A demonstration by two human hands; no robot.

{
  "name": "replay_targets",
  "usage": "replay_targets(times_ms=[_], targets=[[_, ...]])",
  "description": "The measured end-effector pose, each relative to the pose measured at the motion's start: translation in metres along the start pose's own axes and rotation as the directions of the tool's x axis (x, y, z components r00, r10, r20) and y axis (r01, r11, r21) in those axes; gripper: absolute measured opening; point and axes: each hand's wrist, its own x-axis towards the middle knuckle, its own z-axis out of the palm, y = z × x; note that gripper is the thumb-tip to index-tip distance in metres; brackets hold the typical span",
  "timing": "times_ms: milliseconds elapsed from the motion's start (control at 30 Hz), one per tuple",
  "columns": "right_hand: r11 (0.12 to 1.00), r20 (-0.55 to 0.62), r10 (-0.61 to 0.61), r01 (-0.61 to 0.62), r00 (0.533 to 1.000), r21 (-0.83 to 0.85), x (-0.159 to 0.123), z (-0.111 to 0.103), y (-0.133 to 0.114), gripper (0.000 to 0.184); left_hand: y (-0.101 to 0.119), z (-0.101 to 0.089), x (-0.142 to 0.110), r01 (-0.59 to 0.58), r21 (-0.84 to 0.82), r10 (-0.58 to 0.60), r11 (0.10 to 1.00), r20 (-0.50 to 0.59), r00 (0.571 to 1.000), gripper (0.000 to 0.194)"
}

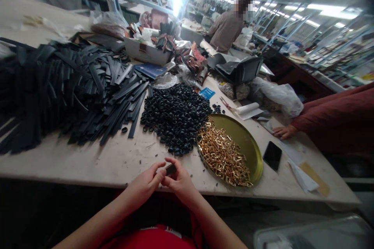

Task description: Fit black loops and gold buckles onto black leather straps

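Observation:
Close to the table's front edge, my left hand and my right hand meet, fingers bent around a small dark strap piece. Most of that piece is hidden by the fingers. Just beyond my hands lies a heap of small black strap loops. To its right, a round gold-coloured tray holds a pile of shiny gold metal buckles. A large bundle of flat black straps spreads over the left of the table, with one loose loop near it.
A black phone, papers and another person's hand are on the right. Behind the heap stand a box of scraps, a blue packet and plastic bags. Another person is farther back.

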Motion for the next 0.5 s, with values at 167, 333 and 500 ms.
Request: replay_targets(times_ms=[167,333,500], targets=[[0.779,-0.222,-0.255,0.064,0.941,-0.623,-0.007,-0.058,-0.014,0.019,-0.006,-0.009,0.006,0.121,-0.056,-0.122,0.991,-0.014,0.992,0.030],[0.301,-0.256,-0.373,-0.144,0.892,-0.942,-0.002,-0.106,-0.037,0.015,-0.009,-0.003,0.002,0.171,-0.136,-0.169,0.976,0.028,0.985,0.030],[0.200,-0.331,-0.313,-0.279,0.891,-0.939,0.018,-0.102,-0.031,0.009,-0.003,0.002,-0.004,0.081,-0.049,-0.081,0.995,0.005,0.997,0.029]])
